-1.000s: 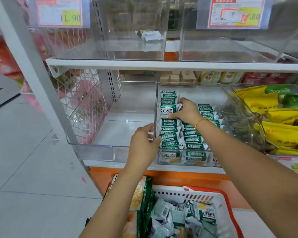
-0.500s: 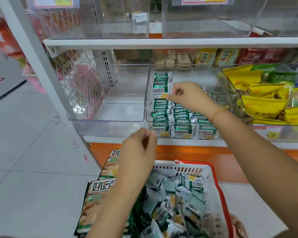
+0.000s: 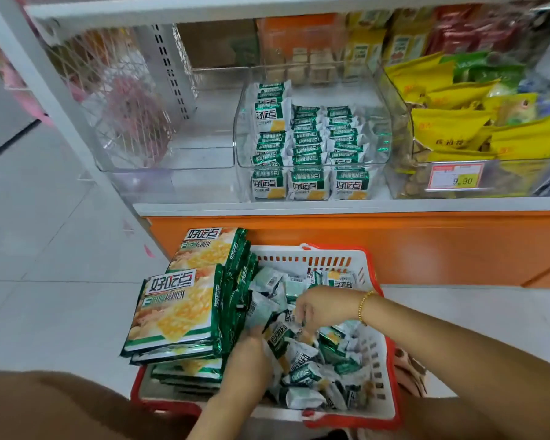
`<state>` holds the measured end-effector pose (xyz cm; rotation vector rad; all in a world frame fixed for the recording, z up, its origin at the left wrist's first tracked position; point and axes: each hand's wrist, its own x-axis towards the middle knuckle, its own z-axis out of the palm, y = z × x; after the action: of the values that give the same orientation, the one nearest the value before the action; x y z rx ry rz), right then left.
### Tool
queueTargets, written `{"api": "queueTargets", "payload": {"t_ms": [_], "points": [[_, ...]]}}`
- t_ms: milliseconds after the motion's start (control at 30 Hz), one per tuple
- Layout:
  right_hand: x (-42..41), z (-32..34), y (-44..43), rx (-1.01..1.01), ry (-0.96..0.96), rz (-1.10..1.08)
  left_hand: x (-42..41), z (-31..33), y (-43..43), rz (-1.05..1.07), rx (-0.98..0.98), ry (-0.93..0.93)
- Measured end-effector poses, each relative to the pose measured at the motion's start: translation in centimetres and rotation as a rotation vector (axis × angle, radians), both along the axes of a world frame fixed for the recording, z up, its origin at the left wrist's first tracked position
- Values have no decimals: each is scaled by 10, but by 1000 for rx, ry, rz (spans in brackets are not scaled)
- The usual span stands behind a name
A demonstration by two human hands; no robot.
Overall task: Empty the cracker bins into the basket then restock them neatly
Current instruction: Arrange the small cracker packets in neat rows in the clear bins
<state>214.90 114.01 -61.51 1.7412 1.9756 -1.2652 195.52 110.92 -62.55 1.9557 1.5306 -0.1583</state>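
A white basket (image 3: 380,373) with a red rim sits on the floor below the shelf, full of loose small green-and-white cracker packets (image 3: 305,373). Large green cracker bags (image 3: 178,309) are stacked upright along its left side. My left hand (image 3: 248,354) is buried among the loose packets, fingers hidden. My right hand (image 3: 323,308), with a gold bracelet, pinches a small packet near the pile's middle. On the shelf, a clear bin (image 3: 382,122) holds three tidy rows of the same cracker packets (image 3: 308,138). The clear bin (image 3: 172,160) to its left has nothing in it.
A clear bin of yellow snack bags (image 3: 477,128) with a price tag (image 3: 456,177) stands at the right. An orange base panel (image 3: 394,249) runs under the white shelf edge. White floor tiles (image 3: 45,265) spread to the left. A white upright post (image 3: 54,96) frames the shelf.
Both hands have dropped from the shelf bin down into the basket. The view has tilted downward, so the top shelf is out of sight.
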Motion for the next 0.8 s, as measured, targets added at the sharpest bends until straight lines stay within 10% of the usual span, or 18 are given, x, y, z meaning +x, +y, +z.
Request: {"api": "queueTargets", "payload": {"t_ms": [467, 800], "points": [[-15, -63, -40, 132, 15, -42, 0, -15, -8, -229, 151, 383], [39, -11, -11, -239, 905, -766, 10, 22, 0, -61, 281, -267]]}}
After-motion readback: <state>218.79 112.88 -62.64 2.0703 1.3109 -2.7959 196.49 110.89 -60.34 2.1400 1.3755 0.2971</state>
